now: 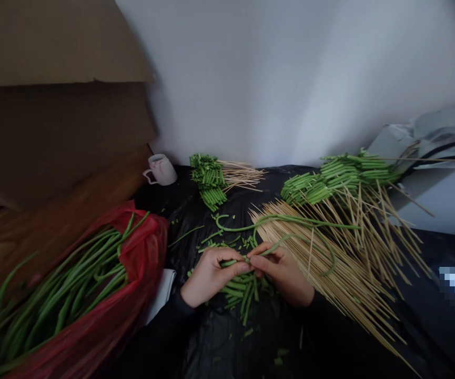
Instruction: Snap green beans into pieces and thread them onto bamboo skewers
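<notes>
My left hand point(216, 273) and my right hand point(280, 271) meet at the middle, each pinching the same long green bean point(290, 237). From my right hand the bean curves off to the right over the bamboo skewers point(330, 268). Beneath both hands lies a pile of short cut bean pieces point(246, 295). Further long beans point(274, 217) stretch across the skewers just beyond my fingers. The exact spot where the fingertips press is partly hidden by the thumbs.
A red plastic bag point(144, 247) of whole long beans point(73, 284) stands at left. Skewered bean bundles lie at the back centre point(209, 176) and back right point(341, 176). A white mug point(161, 169) stands by the wall. Black plastic sheeting point(211, 347) covers the surface.
</notes>
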### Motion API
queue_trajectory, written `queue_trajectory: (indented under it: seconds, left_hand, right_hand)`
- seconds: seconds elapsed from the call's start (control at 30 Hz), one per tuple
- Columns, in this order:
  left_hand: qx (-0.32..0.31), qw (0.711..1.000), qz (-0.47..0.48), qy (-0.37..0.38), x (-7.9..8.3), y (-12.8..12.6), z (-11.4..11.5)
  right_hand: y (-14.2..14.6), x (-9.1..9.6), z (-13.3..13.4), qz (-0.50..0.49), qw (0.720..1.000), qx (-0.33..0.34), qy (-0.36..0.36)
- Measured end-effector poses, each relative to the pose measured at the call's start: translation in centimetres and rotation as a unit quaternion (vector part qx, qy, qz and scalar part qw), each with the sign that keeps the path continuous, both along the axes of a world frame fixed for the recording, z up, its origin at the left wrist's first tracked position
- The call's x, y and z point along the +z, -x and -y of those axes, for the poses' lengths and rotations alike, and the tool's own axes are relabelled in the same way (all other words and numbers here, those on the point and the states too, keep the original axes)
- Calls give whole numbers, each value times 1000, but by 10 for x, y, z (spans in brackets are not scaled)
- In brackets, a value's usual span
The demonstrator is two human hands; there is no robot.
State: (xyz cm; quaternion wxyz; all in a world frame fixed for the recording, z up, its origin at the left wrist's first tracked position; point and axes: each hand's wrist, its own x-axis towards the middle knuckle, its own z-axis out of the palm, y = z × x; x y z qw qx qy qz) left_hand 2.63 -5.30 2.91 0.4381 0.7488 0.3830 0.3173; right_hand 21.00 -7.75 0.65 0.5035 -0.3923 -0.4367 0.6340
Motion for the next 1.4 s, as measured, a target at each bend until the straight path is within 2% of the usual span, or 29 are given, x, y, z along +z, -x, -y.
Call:
queue_trajectory:
  seconds: [0.13, 0.27, 0.33, 0.53, 0.7, 0.77, 0.87, 1.0, 1.1, 1.17, 1.23, 1.3, 1.37, 1.4]
  left_hand:
    - [15, 998, 29, 55, 2, 2, -3]
    - [28, 984, 113, 137, 2, 4, -4]
    - [22, 981, 117, 151, 2, 3, -3]
    - [-26, 995, 49, 81, 4, 0, -1]
    - [-38, 997, 35, 65, 0, 1, -1]
    - [-36, 997, 27, 63, 1, 1, -1]
    - [-24, 997, 28, 72, 5, 1, -1]
    - [49, 984, 105, 133, 6, -1, 0]
    - [106, 949, 215, 204, 1, -4, 2]
    - [142, 933, 250, 217, -5, -6, 3]
    - [178, 936, 240, 184, -10, -7, 3]
    - [215, 947, 208, 115, -14, -8, 2]
    - [248, 950, 183, 58, -16, -7, 0]
    - [261, 946, 186, 52, -16, -5, -2]
  right_hand:
    - [-9, 5, -6, -107, 993, -33, 35]
    - [-14, 8, -7, -159, 985, 4, 67]
    - [-13, 9, -5, -157, 984, 21, 79]
    - [-5, 10, -2, -76, 996, 34, 39]
    - [-5, 6, -3, -16, 999, 41, 3]
    - [-6, 7, -2, -20, 999, 37, 2]
    - [-8, 9, -3, -83, 996, 13, 33]
    - [-10, 10, -4, -124, 991, -14, 50]
    - [-6, 4, -4, -89, 995, -5, 38]
    - [-1, -2, -3, -67, 997, -1, 36]
    - [4, -7, -1, -44, 999, -11, 29]
    - [10, -10, 3, -11, 999, -21, 22]
    - [15, -10, 7, 18, 1000, -8, 14]
    - [17, -9, 9, 25, 1000, 6, 10]
